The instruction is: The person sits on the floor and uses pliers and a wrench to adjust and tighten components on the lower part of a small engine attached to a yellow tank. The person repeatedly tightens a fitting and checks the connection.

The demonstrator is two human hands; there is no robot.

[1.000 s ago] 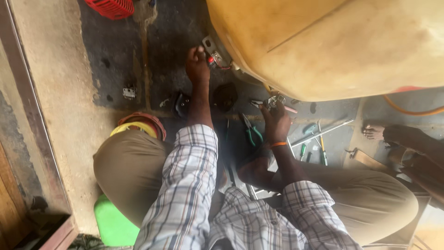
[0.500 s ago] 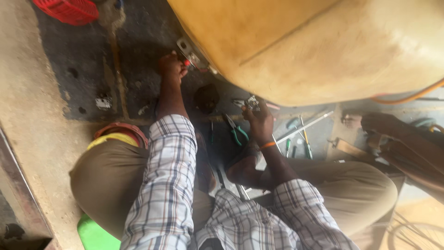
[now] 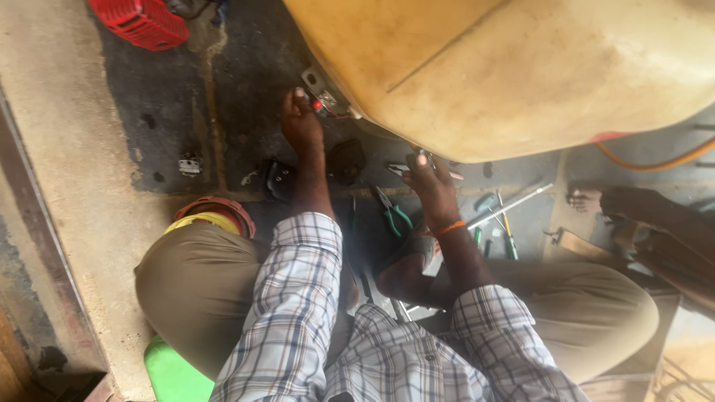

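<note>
**Both hands at the underside of the cream tank**

From the head view we look down on a dark floor (image 3: 171, 97) where a large cream tank (image 3: 521, 67) fills the upper right. Our left hand (image 3: 300, 123) presses its fingers against a small metal bracket with red wires (image 3: 322, 93) at the tank's lower left edge; whether it pinches anything we cannot tell. Our right hand (image 3: 430, 186) is closed on a small metal part (image 3: 421, 158) just under the tank's rim. The hands are well apart. A red plastic basket (image 3: 141, 22) sits at the floor's top left corner, its contents hidden. Green-handled pliers (image 3: 393, 212) lie between our forearms, and screwdrivers (image 3: 506, 231) lie right of the right wrist.
</note>
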